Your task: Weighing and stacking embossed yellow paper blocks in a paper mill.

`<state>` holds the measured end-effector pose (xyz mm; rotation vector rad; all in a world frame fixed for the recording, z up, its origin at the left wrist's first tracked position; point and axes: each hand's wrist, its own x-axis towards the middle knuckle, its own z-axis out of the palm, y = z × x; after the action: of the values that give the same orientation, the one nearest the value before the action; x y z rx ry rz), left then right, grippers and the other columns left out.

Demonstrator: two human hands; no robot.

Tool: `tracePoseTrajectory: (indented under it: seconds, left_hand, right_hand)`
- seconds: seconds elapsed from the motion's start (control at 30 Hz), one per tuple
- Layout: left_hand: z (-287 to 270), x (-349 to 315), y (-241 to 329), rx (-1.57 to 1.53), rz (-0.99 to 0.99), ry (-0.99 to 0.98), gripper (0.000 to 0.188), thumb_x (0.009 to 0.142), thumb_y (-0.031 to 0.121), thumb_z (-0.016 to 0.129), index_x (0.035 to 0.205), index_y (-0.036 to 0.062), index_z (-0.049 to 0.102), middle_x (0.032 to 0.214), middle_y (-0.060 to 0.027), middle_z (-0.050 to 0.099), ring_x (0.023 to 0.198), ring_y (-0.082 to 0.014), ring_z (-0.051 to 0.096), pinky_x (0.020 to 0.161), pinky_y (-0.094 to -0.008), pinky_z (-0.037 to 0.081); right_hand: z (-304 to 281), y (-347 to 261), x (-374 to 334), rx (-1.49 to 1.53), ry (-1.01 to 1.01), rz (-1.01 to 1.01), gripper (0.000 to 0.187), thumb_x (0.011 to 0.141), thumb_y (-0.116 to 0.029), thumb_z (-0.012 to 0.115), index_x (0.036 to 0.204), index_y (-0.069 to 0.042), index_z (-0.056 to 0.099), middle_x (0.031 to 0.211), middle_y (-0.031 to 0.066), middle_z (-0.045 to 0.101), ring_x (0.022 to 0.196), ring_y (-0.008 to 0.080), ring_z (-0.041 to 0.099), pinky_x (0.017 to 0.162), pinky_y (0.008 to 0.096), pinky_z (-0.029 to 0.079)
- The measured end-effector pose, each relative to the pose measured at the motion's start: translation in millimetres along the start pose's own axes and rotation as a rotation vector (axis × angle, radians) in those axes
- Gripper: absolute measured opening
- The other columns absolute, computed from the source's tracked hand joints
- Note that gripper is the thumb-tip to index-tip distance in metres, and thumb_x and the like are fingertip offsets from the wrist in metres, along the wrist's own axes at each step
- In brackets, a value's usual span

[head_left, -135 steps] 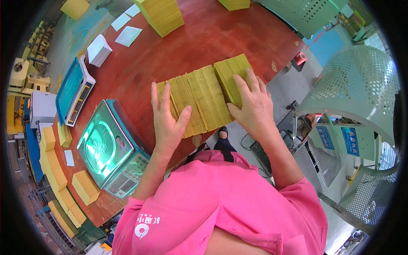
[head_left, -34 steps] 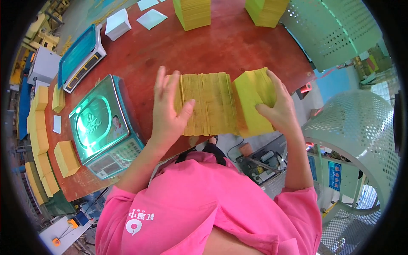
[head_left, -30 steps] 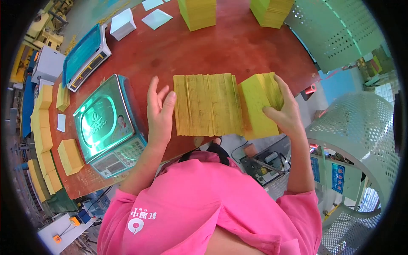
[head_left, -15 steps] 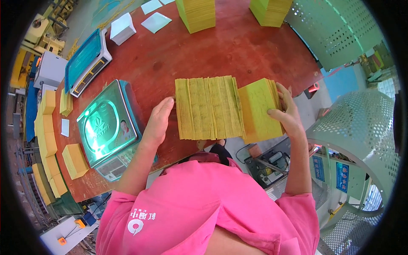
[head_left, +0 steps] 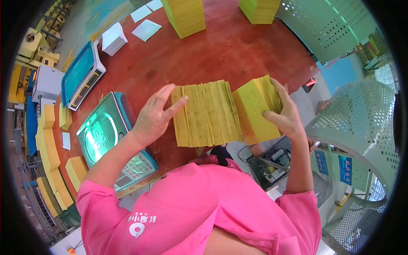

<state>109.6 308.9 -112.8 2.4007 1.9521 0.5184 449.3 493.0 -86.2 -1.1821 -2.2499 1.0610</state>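
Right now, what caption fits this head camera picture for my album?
Left hand beside a row of yellow paper bundles; right hand tilting the end yellow bundle on a red-brown table.

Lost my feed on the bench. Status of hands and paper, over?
Left hand open, fingers on row of yellow paper bundles. Right hand gripping tilted end bundle. Scale beside left wrist, not obstructing.

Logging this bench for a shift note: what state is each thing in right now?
Row of yellow paper: on edge, fanned, on the red table.
Tilted yellow bundle: gripped by right hand.
Left hand: open, fingertips at the row's left end.
Near scale: platform bare.
Far stacks: squared, upright.
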Motion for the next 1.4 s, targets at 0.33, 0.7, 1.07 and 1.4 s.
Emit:
tracePoseTrajectory:
  seconds: [0.33,0.7,1.07,1.4]
  left_hand:
    - [-35.4,91.6,3.1,0.291,0.854,-0.496,0.076,0.085,0.01,0.059,0.15,0.0367,0.031,0.163,-0.0048,0.02,0.15,-0.0239,0.021,0.123,-0.0554,0.015]
    - [-10.9,138.0,3.3,-0.02,0.999,-0.59,0.066,0.086,0.014,0.061,0.144,0.0364,0.038,0.158,-0.0116,0.027,0.148,-0.0327,0.025,0.119,-0.0631,0.017]
    - [-19.3,130.0,6.3,-0.008,0.922,-0.619,0.072,0.082,0.014,0.068,0.144,0.0343,0.038,0.148,-0.0136,0.036,0.144,-0.033,0.032,0.118,-0.0612,0.021]
    - [-25.0,125.8,17.7,-0.032,0.807,-0.622,0.089,0.072,0.019,0.077,0.149,0.0302,0.036,0.149,-0.0146,0.038,0.133,-0.0348,0.043,0.11,-0.053,0.034]
  right_hand:
    - [14.8,4.8,-9.4,0.174,0.004,0.066,0.088,0.067,-0.014,0.071,0.147,-0.002,0.039,0.135,0.0198,0.053,0.129,0.0315,0.05,0.11,0.037,0.037]
    - [19.1,-18.2,-7.7,0.036,0.027,0.016,0.088,0.065,-0.007,0.071,0.147,-0.005,0.04,0.139,0.0201,0.048,0.127,0.0361,0.052,0.106,0.04,0.044]
    - [9.7,22.6,1.8,0.297,0.174,0.063,0.09,0.066,-0.007,0.067,0.15,0.0,0.034,0.142,0.0208,0.048,0.129,0.03,0.051,0.109,0.0381,0.039]
    - [104.7,43.6,54.6,1.493,0.616,0.136,0.076,0.076,-0.008,0.059,0.147,-0.002,0.035,0.136,0.0157,0.052,0.126,0.0294,0.052,0.107,0.0424,0.044]
